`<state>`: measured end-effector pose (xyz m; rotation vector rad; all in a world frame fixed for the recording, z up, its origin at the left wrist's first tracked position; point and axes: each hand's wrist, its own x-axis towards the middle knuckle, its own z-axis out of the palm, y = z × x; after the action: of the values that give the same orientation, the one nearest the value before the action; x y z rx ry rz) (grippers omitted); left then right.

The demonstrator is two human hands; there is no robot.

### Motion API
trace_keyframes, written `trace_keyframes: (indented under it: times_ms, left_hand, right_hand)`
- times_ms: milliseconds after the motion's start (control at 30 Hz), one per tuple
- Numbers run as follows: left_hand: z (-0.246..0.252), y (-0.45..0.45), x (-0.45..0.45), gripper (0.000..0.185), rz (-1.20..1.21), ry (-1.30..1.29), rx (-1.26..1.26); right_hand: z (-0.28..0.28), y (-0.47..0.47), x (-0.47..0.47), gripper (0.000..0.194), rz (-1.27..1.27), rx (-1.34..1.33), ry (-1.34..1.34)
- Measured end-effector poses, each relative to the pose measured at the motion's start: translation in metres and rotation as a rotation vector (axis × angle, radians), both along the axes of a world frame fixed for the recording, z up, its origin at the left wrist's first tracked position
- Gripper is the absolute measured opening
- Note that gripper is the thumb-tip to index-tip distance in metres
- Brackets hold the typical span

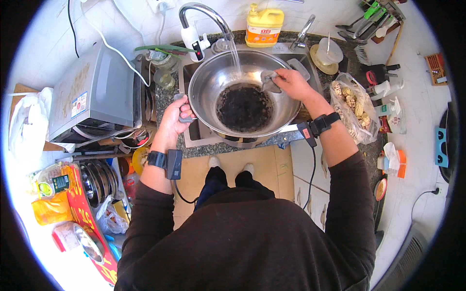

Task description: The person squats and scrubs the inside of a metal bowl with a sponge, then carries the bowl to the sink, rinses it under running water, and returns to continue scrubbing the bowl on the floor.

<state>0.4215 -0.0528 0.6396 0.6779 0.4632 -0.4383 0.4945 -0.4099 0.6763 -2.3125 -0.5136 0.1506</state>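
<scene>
A large steel pot (207, 105) with a blackened bottom rests over the sink (187, 135). Water runs into it from the curved chrome faucet (204, 8). My left hand (177, 113) grips the pot's grey side handle (186, 119). With my right hand (293, 84) I hold a crumpled grey cloth (270, 80) inside the pot, near its right wall. The cloth lies just above the edge of the dark patch. Part of the sink is hidden beneath the pot.
Behind the sink stand a yellow detergent jug (265, 27) and a small chrome tap (304, 32). A grey microwave-like appliance (98, 83) is at the left. To the right lie a plastic bag of corn cobs (355, 105) and a bowl (329, 51).
</scene>
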Motion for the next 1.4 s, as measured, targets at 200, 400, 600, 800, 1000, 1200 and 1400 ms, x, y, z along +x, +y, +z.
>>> trace_keyframes:
  times_ms: [200,400,600,800,1000,1200,1400]
  left_hand:
    - [0.002,-0.002,-0.006,0.016,-0.002,-0.033,-0.008]
    - [0.004,-0.003,-0.017,0.017,0.023,-0.029,0.029]
    - [0.006,-0.004,-0.020,0.018,0.022,-0.054,-0.001]
    - [0.005,-0.007,-0.021,0.021,0.093,-0.033,-0.018]
    - [0.004,-0.004,-0.018,0.022,0.047,-0.056,-0.004]
    - [-0.001,-0.005,-0.016,0.021,0.079,-0.025,-0.018]
    - [-0.002,-0.004,-0.013,0.019,0.076,-0.025,-0.024]
  right_hand:
    - [-0.002,0.004,-0.009,0.022,0.084,-0.156,0.139]
    - [0.006,-0.023,-0.026,0.027,0.013,-0.367,-0.359]
    - [-0.003,-0.038,-0.033,0.037,-0.079,-0.576,-0.270]
    - [-0.006,-0.036,-0.033,0.042,-0.076,-0.627,-0.214]
    - [-0.003,-0.034,-0.033,0.039,-0.090,-0.635,-0.163]
    - [-0.005,-0.035,-0.034,0.038,-0.097,-0.641,-0.154]
    - [-0.005,-0.035,-0.031,0.038,-0.095,-0.628,-0.138]
